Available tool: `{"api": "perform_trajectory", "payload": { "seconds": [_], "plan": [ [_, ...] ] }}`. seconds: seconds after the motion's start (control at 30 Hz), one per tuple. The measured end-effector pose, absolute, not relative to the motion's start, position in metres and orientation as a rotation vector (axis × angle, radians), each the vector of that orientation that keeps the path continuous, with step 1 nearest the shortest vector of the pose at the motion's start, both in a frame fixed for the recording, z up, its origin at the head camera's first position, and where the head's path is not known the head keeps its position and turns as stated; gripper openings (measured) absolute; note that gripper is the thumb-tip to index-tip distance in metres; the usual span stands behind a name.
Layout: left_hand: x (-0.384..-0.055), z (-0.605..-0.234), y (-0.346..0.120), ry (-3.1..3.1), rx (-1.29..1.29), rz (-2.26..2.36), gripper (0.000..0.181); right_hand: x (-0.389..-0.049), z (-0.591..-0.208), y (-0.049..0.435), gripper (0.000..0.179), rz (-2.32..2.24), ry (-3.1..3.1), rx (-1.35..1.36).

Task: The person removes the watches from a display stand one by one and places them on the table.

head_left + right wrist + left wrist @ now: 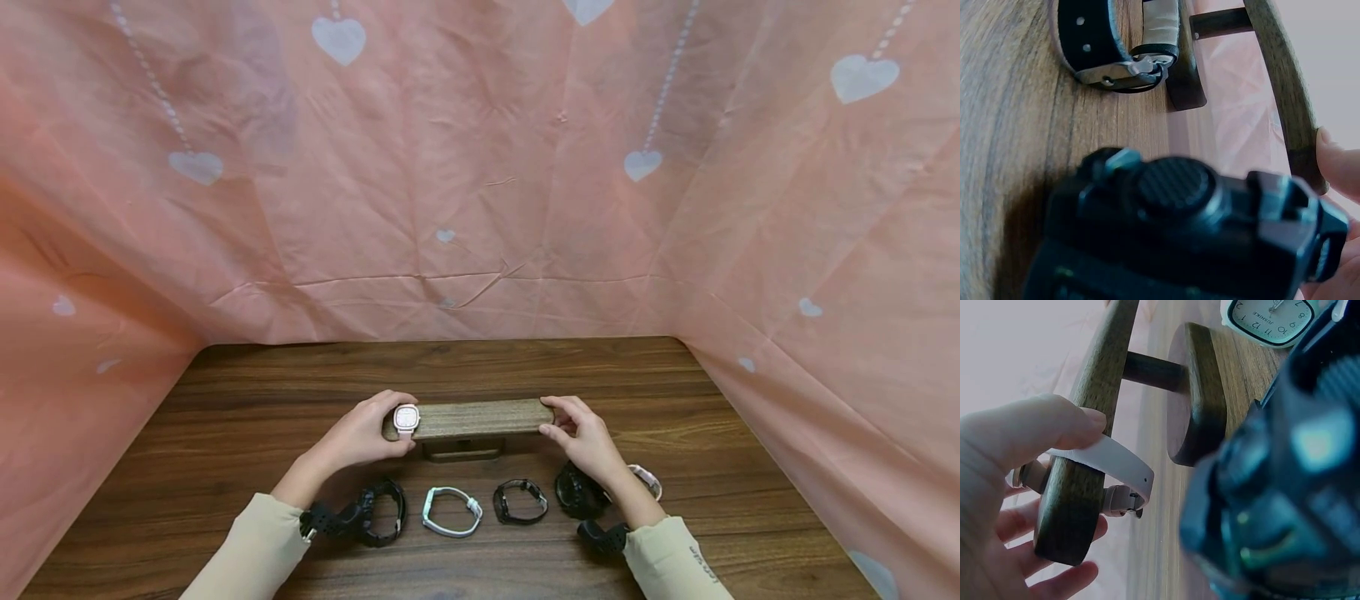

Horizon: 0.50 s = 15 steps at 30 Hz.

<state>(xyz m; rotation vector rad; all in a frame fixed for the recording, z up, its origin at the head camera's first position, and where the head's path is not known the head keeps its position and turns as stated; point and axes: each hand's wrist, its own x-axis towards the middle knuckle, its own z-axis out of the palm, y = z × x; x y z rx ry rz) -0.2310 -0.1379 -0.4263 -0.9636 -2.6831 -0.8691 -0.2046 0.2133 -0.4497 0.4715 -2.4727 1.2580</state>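
A wooden watch stand [480,418] with a long horizontal bar on a small base stands between both hands. A pale pink watch [407,417] with a squarish face is looped around the bar's left end. My left hand [369,429] pinches this watch; in the left wrist view, the thumb presses its strap [1119,464] and the fingers lie behind the bar [1071,515]. At the opposite end, my right hand [587,437] grips the bar between thumb and fingers. The right wrist view shows that bar end [1291,112], with most of the hand cut off.
In front of the stand lie a chunky black watch [382,512], a pale blue watch [452,512], a slim black watch [520,502] and a large black watch [577,490]. Another pale watch [648,480] is partly hidden by the right forearm. Pink cloth [480,183] surrounds the table [262,383].
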Motion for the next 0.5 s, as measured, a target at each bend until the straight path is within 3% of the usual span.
{"api": "perform_trajectory", "payload": {
  "seconds": [0.5],
  "plan": [
    [-0.2290,-0.4264,-0.1460,-2.647,-0.970,-0.912,0.048,-0.2045,-0.4507,0.2120,0.039,1.232,-2.464,0.488]
  ]
}}
